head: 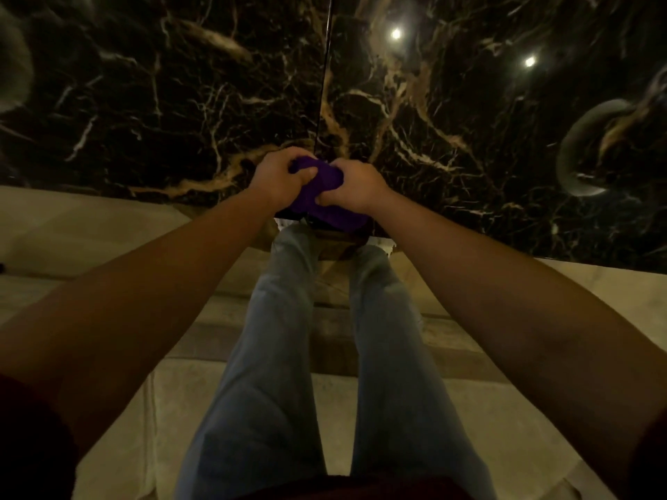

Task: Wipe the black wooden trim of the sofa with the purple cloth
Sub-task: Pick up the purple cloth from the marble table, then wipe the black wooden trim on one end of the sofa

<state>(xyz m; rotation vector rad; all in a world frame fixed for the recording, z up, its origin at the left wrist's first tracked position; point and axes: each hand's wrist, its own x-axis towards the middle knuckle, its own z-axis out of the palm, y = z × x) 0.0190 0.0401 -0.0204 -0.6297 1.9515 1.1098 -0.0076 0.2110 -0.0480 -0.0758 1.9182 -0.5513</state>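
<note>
Purple cloth (321, 191) — bunched between left hand (278, 176) and right hand (355, 187).

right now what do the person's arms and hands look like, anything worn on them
Both forearms are bare from wrist to near the elbow. The left hand and right hand wear no gloves; no ring, watch or bracelet shows in this dim view. Dark reddish sleeve edges sit at the bottom corners of the frame. Below them, light blue jeans cover the legs.
</note>
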